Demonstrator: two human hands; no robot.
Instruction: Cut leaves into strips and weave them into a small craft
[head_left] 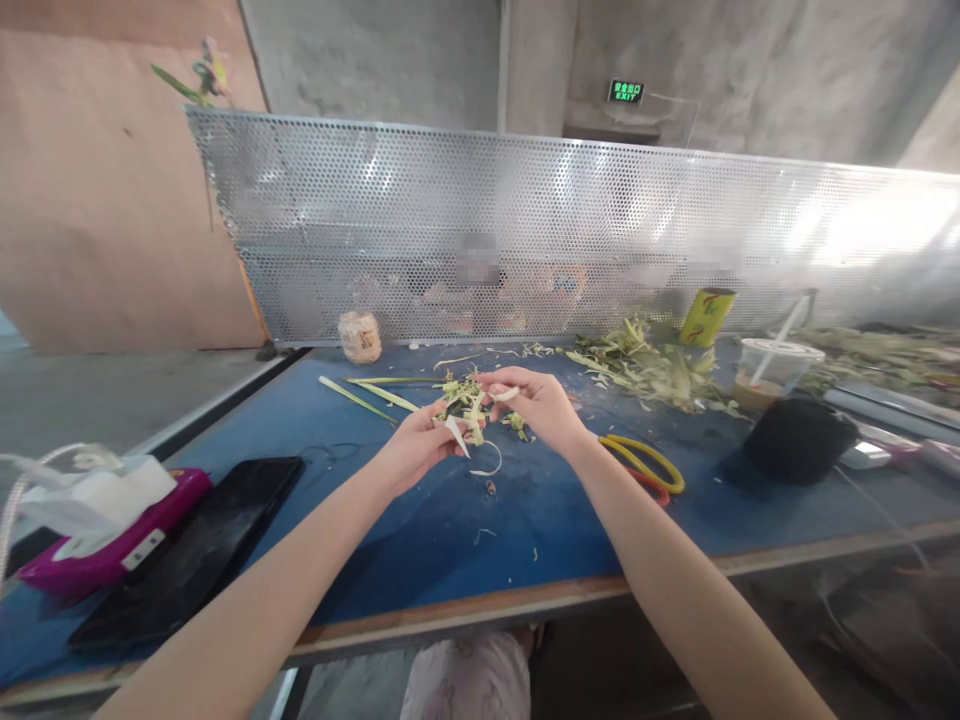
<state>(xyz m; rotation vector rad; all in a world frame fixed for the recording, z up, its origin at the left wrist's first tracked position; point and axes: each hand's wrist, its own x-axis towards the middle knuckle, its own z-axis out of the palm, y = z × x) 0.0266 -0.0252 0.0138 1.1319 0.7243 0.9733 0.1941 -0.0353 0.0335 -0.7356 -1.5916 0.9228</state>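
Above the middle of the blue table (450, 540), my left hand (420, 445) is closed on a small bundle of pale green plant strips (466, 402). A white pointed strip sticks out below its fingers. My right hand (536, 402) meets the bundle from the right, its thumb and fingers pinched on a whitish strip (505, 395). A thin curled strip (491, 462) hangs under the bundle. Long green stalks (358, 400) lie just left of the hands. Yellow-handled scissors (660, 460) rest by my right wrist, with a red-orange handle beside them.
A leaf pile (652, 370), a yellow-green can (706, 317), a drink cup (772, 370) and a black object (799, 440) are on the right. On the left are a jar (360, 337), a black phone (195, 550) and a purple power strip (120, 545). A perforated metal screen (420, 200) stands behind.
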